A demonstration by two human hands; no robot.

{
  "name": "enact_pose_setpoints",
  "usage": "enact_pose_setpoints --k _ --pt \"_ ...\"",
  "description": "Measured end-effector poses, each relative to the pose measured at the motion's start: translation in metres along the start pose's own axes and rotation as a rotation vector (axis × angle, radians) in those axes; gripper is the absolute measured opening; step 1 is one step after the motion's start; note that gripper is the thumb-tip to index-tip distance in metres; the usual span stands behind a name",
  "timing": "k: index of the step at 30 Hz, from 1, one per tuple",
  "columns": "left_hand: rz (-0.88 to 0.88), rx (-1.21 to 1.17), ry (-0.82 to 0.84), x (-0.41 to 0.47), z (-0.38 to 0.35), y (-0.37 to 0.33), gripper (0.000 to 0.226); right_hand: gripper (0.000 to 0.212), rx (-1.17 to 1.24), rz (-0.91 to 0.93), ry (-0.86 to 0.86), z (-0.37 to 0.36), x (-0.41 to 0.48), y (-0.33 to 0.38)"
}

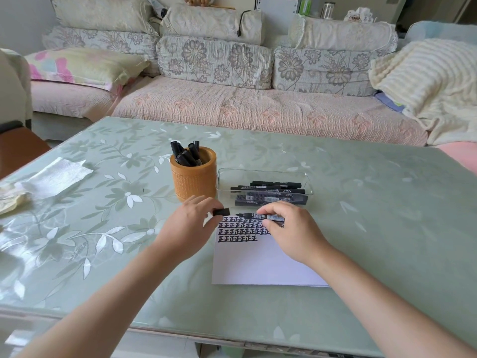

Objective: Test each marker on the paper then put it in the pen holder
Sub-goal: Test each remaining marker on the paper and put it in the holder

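A floral-cushioned sofa (214,81) stands behind the green leaf-patterned table (361,202) in daylight.

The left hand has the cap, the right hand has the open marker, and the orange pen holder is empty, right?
Not quite: the orange pen holder is not empty; several black markers stand in it, as the head view shows. The left hand does hold the cap and the right hand the open marker.

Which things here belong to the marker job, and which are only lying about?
Job: left hand holding cap; right hand holding marker; paper; pen holder; clear tray with more markers.
Lying about: cloth; sofa; blanket.
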State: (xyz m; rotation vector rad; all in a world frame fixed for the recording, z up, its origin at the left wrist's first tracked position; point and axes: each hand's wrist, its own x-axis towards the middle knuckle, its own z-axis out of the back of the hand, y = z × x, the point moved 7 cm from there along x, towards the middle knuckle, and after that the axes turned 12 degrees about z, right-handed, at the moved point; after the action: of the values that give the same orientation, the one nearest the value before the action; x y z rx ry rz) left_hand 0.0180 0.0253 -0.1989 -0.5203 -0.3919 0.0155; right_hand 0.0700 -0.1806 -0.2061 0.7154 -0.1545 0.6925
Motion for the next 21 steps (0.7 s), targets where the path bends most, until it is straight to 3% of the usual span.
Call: enact_pose_setpoints --k 14,21 --pt "-0.128 -0.052 0.131 -0.007 -0.013 -0.022 0.009 0.02 0.019 0.016 0.111 -0.008 -0.004 0.018" --pt "-0.189 -0.089 0.061 -0.004 0.003 -0.028 0.031 0.008 0.051 0.016 0.089 -0.009 0.008 0.022"
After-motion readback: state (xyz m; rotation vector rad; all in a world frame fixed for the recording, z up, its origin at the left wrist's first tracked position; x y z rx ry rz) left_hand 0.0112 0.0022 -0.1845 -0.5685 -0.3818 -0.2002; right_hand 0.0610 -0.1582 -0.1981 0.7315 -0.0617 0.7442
